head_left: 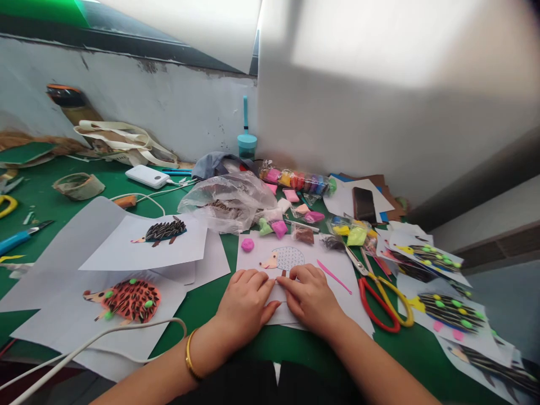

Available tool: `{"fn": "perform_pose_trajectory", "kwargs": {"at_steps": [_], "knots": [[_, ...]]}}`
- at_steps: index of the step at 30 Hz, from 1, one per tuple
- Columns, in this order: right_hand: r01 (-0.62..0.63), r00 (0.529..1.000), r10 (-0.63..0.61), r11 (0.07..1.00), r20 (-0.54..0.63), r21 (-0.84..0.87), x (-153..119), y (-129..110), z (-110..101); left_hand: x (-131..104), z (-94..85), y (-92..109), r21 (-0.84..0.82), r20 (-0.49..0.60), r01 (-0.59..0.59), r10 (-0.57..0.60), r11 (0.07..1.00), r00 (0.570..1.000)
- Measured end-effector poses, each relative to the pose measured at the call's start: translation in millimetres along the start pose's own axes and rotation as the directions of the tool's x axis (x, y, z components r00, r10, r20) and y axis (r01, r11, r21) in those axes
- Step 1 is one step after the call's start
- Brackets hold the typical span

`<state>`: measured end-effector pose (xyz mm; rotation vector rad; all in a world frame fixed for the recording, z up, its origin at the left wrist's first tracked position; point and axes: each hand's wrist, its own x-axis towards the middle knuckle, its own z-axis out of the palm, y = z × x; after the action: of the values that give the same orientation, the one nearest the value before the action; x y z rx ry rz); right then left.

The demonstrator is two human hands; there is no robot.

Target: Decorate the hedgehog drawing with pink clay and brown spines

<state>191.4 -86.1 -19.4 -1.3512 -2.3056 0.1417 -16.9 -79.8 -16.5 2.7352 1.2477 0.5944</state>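
White paper sheet, flat on green tabletop, just below mid-view. On its upper part, hedgehog picture: pale peach face at nine o'clock, blue-marked body, brown leg underneath, close to the fingertips.

Left hand at eight o'clock on the sheet, gold-coloured bangle on the wrist. Right hand at five. Fingers of both bent, tips close together at the sheet's lower middle, just below the picture. Pinching or merely pressing: cannot tell; spot between tips too small to read.

Also on the sheet: pink disc at ten, slim pink tool at three. Just off the edge, between three and four, scissors with red and yellow handles.

Farther out: small coloured packets at eleven, clear plastic bag beyond ten, wrapped row of coloured pieces at twelve, dark phone between one and two. Toward nine, red hedgehog picture; slightly higher, black-spined one. Well apart at three, overlapping spiny-animal pictures with green dots. Turquoise-lidded cup by the wall, past eleven.
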Motion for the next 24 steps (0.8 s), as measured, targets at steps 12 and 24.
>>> {"fn": "perform_pose_trajectory", "kwargs": {"at_steps": [12, 24], "knots": [[-0.143, 0.978, 0.134, 0.989, -0.156, -0.047, -3.2, 26.7, -9.2, -0.8, 6.3, 2.1, 0.065, 0.064, 0.026, -0.03, 0.998, 0.998], [-0.141, 0.98, 0.14, 0.99, -0.139, 0.003, -4.6, 32.2, -6.0, -2.3, 10.3, 3.6, 0.127, 0.072, 0.003, -0.012, 0.992, 0.997]]}}
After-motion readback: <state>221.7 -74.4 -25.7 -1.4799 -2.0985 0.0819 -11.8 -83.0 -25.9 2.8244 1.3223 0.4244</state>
